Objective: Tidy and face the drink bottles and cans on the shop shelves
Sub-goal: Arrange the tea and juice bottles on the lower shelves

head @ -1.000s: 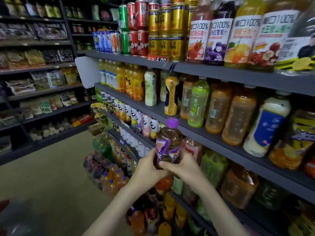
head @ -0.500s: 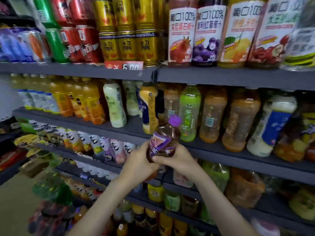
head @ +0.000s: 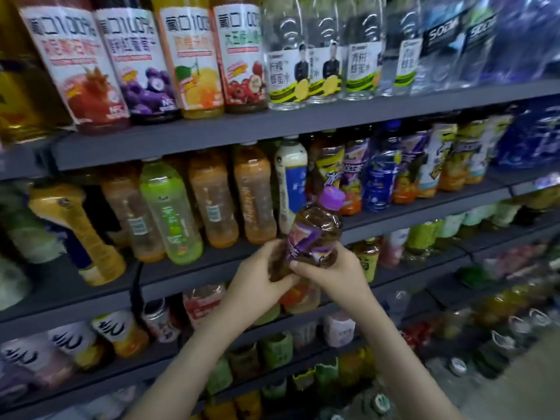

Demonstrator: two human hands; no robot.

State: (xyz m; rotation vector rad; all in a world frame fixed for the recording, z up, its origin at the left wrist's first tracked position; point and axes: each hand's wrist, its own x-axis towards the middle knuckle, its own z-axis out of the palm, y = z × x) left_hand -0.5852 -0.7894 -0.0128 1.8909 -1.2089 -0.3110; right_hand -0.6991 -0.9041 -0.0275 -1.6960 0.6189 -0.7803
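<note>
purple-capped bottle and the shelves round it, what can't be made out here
Head view: base of the purple-capped bottle, covered by the left hand and right hand.
Head view: its label text, smeared by motion blur.
Head view: tops of the juice bottles, cut off by the upper edge.
Head view: lower-shelf drinks, blurred and small.

The brown bottle (head: 315,234) carries a purple cap and a purple label with white streaks. The shelves (head: 242,131) are dark grey. The green bottle (head: 169,213) is pale, the orange bottles (head: 212,201) cloudy.
</note>
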